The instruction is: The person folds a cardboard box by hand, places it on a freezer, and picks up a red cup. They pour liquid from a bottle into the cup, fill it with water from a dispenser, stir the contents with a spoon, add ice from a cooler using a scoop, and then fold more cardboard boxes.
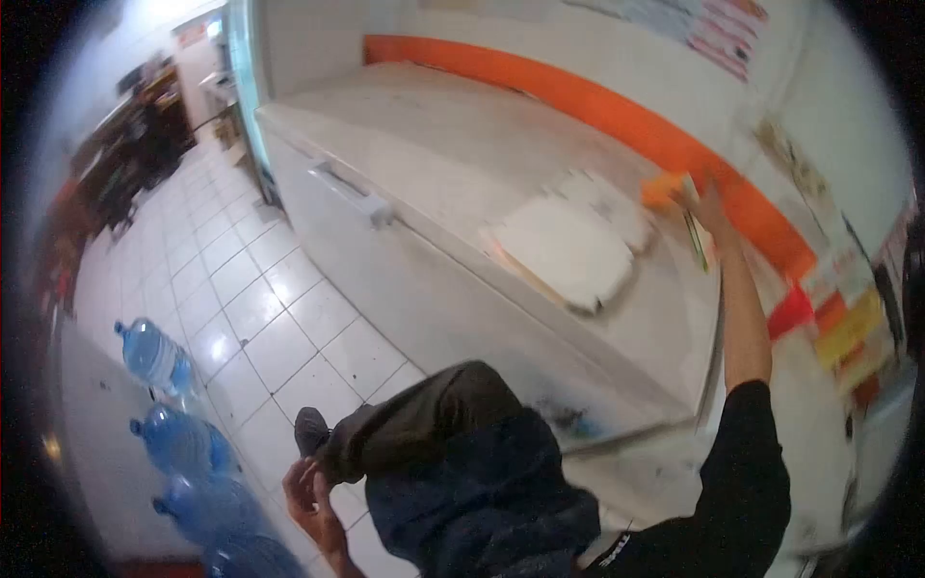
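Note:
My right arm stretches out over the white chest freezer (385, 125). At the end of it, my right hand (711, 212) has its fingers closed on a small orange item (665, 190), blurred so that I cannot make out its kind. Just below that hand is a narrow flat thing with white, green and dark edges (698, 241). A stack of white sheets with ragged edges (564, 250) lies on the freezer lid, left of the hand. My left hand (310, 496) hangs beside my knee, loosely curled with fingers apart and nothing in it.
Several large blue water bottles (159, 356) line the left side on the white tiled floor (255, 308). An orange band (540, 77) runs along the wall behind the freezer, whose handle (352, 196) faces the aisle. Colourful packets (848, 332) are at the right.

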Tool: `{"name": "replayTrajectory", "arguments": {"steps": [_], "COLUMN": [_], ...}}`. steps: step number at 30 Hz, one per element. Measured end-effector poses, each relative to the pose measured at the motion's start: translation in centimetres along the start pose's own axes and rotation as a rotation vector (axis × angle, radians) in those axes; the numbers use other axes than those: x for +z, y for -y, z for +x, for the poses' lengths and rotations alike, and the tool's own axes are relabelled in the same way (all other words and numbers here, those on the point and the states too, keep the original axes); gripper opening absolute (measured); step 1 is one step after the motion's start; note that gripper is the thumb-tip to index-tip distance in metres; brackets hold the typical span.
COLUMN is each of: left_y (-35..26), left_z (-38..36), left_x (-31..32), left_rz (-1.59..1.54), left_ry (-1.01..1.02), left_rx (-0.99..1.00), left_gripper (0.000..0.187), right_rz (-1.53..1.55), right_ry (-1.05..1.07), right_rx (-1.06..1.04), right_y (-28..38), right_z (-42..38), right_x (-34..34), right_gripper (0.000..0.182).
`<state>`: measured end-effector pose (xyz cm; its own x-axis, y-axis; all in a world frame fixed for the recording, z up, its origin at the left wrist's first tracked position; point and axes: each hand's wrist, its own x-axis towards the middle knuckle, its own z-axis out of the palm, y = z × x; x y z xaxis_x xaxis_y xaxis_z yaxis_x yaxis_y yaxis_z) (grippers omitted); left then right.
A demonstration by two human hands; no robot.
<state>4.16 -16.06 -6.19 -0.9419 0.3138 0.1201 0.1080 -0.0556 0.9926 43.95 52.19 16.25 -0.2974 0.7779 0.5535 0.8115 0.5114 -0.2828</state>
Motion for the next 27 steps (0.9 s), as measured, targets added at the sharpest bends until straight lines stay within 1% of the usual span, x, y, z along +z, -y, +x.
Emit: {"name": "replayTrajectory", "arguments": {"steps": [1, 2, 3, 4, 5, 6, 7, 8, 9, 10, 11, 12, 13, 15, 16, 17, 18, 19, 21, 22, 24, 26, 27], "left_y": [0.4, 0.1, 1.2, 2.7, 4.5, 6.2, 7.9, 8.7, 8.1, 7.0, 6.2, 7.0, 7.1, 5.5, 3.8, 3.9, 4.4, 5.0, 4.9, 4.0, 3.7, 4.2, 4.5], "left_z": [-0.5, -1.1, -1.7, -2.4, -3.0, -3.9, -4.8, -5.0, -4.8, -4.8, -4.8, -4.4, -4.0, -2.8, -2.6, -2.6, -2.9, -3.2, -3.8, -4.0, -4.2, -3.5, -3.0], "left_x": [-0.8, -1.3, -1.9, -3.2, -4.4, -5.5, -6.6, -6.9, -6.4, -5.6, -5.1, -4.5, -3.5, -1.1, 0.4, 0.5, 0.7, 0.7, 0.4, 0.8, 1.5, 2.6, 3.5], "left_rz": [0.057, 0.12, 0.15, 0.149, 0.153, 0.154, 0.151, 0.144, 0.147, 0.109, 0.078, 0.061, 0.042, -0.002, 0.036, 0.043, 0.056, 0.068, 0.089, 0.062, 0.025, 0.008, -0.012], "left_ry": [-0.003, -0.043, -0.104, -0.123, -0.133, -0.148, -0.197, -0.245, -0.253, -0.302, -0.344, -0.375, -0.389, -0.349, -0.342, -0.349, -0.317, -0.283, -0.246, -0.253, -0.281, -0.229, -0.204], "left_rx": [-0.051, -0.096, -0.107, -0.095, -0.078, -0.068, -0.115, -0.164, -0.161, -0.28, -0.399, -0.408, -0.369, -0.3, -0.266, -0.277, -0.227, -0.176, -0.178, -0.225, -0.282, -0.251, -0.214], "left_gripper": [0.032, 0.032, 0.032, 0.032, 0.033, 0.033, 0.035, 0.036, 0.036, 0.038, 0.039, 0.041, 0.04, 0.039, 0.038, 0.038, 0.037, 0.036, 0.035, 0.032, 0.03, 0.03, 0.03], "right_rz": [0.208, 0.264, 0.244, 0.228, 0.243, 0.219, 0.196, 0.584, 0.551, 0.515, 0.312, 0.128, 0.384, 0.353, 0.358, 0.258, 0.152, 0.149, 0.039, 0.03, 0.206, 0.06, -0.149], "right_ry": [0.074, 0.166, 0.181, 0.19, 0.187, 0.173, 0.163, 0.123, 0.161, 0.201, 0.304, 0.239, 0.368, 0.307, 0.318, 0.401, 0.484, 0.499, 0.03, 0.041, 0.559, 0.666, 0.636], "right_rx": [0.15, 0.277, 0.158, 0.057, 0.04, 0.066, 0.094, 0.009, -0.083, -0.168, -0.293, -0.474, -0.522, -0.545, -0.54, -0.455, -0.372, -0.375, -0.486, -0.479, -0.533, -0.504, -0.51], "right_y": [-0.3, -1.9, -6.6, -9.9, -8.2, -5.3, -2.7, 0.8, 5.3, 10.8, 20.9, 22.1, 27.4, 32.0, 34.0, 35.8, 36.8, 37.3, 37.7, 38.3, 38.3, 36.8, 34.5], "right_z": [0.5, 1.7, 3.3, 5.0, 5.9, 6.0, 5.9, 6.9, 8.3, 8.9, 6.2, 8.5, 7.5, 7.8, 7.5, 7.1, 6.5, 5.9, 4.8, 3.5, 0.0, -7.0, -10.3], "right_x": [-0.5, -0.1, 1.7, 3.9, 4.2, 3.6, 4.0, 4.9, 5.7, 6.3, 3.5, 7.6, 7.7, 12.7, 14.3, 15.7, 16.7, 16.9, 16.1, 12.9, 4.9, 1.1, 1.7], "right_gripper": [0.131, 0.13, 0.128, 0.126, 0.126, 0.124, 0.122, 0.114, 0.11, 0.107, 0.104, 0.106, 0.111, 0.115, 0.115, 0.115, 0.116, 0.116, 0.11, 0.11, 0.1, 0.095, 0.098]}}
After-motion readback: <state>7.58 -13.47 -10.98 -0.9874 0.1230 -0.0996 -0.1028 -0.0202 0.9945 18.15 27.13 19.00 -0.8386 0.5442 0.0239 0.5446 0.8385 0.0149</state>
